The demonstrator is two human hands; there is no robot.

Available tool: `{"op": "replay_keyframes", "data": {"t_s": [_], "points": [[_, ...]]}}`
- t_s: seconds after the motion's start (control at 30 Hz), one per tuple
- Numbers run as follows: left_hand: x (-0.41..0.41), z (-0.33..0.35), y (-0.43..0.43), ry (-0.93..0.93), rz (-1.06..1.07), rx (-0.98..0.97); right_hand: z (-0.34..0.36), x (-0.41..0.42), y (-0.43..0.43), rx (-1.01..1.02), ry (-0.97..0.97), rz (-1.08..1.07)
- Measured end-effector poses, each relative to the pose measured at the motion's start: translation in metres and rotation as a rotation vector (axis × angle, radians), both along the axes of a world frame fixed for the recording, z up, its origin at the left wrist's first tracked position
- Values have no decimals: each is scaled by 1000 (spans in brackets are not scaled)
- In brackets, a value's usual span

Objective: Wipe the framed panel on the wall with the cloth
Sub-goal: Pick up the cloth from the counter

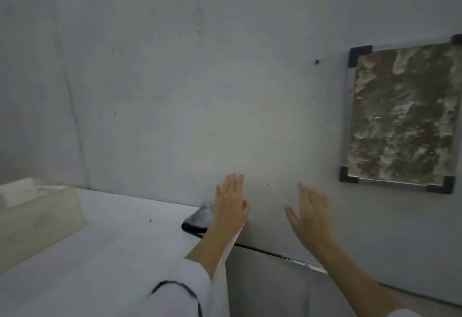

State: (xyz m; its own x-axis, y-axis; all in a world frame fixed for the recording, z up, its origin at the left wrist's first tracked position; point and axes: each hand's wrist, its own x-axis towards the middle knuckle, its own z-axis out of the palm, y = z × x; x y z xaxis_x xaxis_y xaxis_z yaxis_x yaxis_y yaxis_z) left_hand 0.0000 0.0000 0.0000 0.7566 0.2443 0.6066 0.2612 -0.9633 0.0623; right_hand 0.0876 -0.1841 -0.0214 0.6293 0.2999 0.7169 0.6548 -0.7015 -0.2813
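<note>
The framed panel (400,116) hangs on the wall at the right, a mottled brown-and-white sheet with black corner brackets; its right edge is cut off by the frame. A grey crumpled cloth (198,216) lies on the white surface against the wall, partly behind my left hand. My left hand (231,203) is raised with straight fingers just right of the cloth, holding nothing. My right hand (311,213) is also raised flat with fingers spread, empty, below and left of the panel.
A white counter (112,254) fills the lower left, with a pale box (37,216) at its left end. A dark object (192,228) lies under the cloth. The bare grey wall (200,91) spans the middle. The counter edge drops off near my left forearm.
</note>
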Motion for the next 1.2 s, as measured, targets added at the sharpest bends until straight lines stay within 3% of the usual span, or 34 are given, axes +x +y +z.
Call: {"op": "replay_keyframes", "data": {"t_s": [0.13, 0.27, 0.5, 0.7, 1.03, 1.2], "points": [[-7, -13, 66, 94, 209, -171, -15, -7, 64, -172, 135, 143], [-4, -29, 107, 228, 255, -369, -17, -7, 119, -338, 227, 144], [10, -46, 140, 232, 365, -501, -37, -5, 174, -303, 287, 150], [19, -44, 142, 97, 377, -722, -46, 3, 180, -271, 338, 179], [10, 18, 85, 92, 83, -935, -27, -2, 118, -66, 576, 290], [12, 54, 18, 150, -153, -912, 4, -6, 60, 107, 602, 355]]}}
